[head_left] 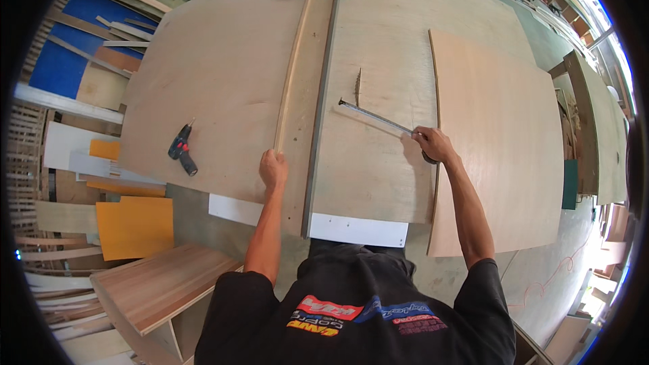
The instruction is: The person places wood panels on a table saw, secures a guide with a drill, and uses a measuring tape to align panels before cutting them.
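Observation:
My left hand (273,169) is closed around the near end of a long, thin wooden strip (295,67) that runs away from me across the large plywood sheet (223,47). A tape measure (378,119) is in my right hand (433,144), its blade drawn out toward the upper left, with the hook end in the air or on the sheet; I cannot tell which. Most of its dark case is hidden under my fingers. To the right of the wooden strip lies a long grey straight bar (326,61), roughly alongside it.
A cordless drill (182,150) rests on the sheet at left. One lighter plywood panel (497,142) lies at right, overhanging the near edge. A dark, jagged slit (358,86) shows mid-sheet. At lower left stands a wood-grain cabinet piece (162,284), near yellow boards (135,228).

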Motion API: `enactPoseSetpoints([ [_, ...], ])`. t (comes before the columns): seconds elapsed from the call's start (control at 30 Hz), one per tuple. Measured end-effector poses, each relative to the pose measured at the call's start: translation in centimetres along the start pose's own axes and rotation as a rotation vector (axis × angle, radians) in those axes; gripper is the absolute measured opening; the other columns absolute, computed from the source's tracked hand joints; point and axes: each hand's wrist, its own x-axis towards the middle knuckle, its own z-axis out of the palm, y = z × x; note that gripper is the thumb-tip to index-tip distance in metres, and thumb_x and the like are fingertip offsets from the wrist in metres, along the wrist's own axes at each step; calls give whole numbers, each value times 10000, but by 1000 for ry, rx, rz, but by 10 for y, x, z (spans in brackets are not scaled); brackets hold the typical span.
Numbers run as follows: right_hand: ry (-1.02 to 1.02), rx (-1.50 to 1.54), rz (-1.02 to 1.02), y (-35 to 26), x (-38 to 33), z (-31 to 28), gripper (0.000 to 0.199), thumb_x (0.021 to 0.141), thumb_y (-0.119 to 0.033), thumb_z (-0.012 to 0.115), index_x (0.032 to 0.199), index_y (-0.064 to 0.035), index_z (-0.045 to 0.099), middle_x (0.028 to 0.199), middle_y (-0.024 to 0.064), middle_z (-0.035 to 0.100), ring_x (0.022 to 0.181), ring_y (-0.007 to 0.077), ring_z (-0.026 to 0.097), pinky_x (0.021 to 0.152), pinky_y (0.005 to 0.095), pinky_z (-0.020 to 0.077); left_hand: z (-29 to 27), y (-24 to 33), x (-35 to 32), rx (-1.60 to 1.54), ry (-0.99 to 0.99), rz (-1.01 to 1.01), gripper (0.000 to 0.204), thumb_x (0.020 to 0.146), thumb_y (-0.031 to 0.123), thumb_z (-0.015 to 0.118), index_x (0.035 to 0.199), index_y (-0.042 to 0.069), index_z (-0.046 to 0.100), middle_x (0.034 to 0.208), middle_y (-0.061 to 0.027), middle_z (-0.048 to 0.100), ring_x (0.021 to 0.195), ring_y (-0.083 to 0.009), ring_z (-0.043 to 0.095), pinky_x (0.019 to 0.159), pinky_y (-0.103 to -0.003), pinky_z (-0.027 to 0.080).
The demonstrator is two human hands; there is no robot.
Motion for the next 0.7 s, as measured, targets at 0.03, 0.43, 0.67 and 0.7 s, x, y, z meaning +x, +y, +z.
enactPoseSetpoints([
  [0.03, 25, -15, -20, 4, 16, 2, 215, 965, -274, 579, 1013, -98, 693, 726, 142, 649, 683, 288, 636, 646, 397, 495, 3, 9, 0, 37, -16, -87, 301, 916, 229, 661, 1046, -40, 623, 1041, -218, 643, 1002, -389, 620, 849, -469, 493],
  [0.43, -113, -123, -61, 27, 110, -16, 208, 976, -264, 582, 1034, -115, 716, 681, 106, 625, 615, 239, 598, 613, 395, 470, 7, 26, -10, -100, 38, 60, 169, 888, 106, 682, 887, -40, 599, 879, -201, 614, 831, -402, 600, 719, -486, 464],
  [0.67, -142, -189, -54, 30, 126, -19, 204, 961, -264, 594, 1044, -125, 718, 782, 116, 674, 756, 312, 637, 680, 433, 490, 16, 31, -18, -97, 123, 43, 177, 894, 114, 677, 949, -42, 613, 894, -200, 619, 839, -412, 603, 729, -490, 479],
  [0.7, -140, -194, -54, 32, 126, -18, 200, 959, -260, 596, 1045, -127, 717, 801, 116, 681, 775, 319, 641, 690, 438, 493, 17, 30, -18, -81, 122, 51, 181, 899, 116, 671, 962, -44, 613, 899, -201, 620, 845, -412, 604, 734, -489, 481],
])
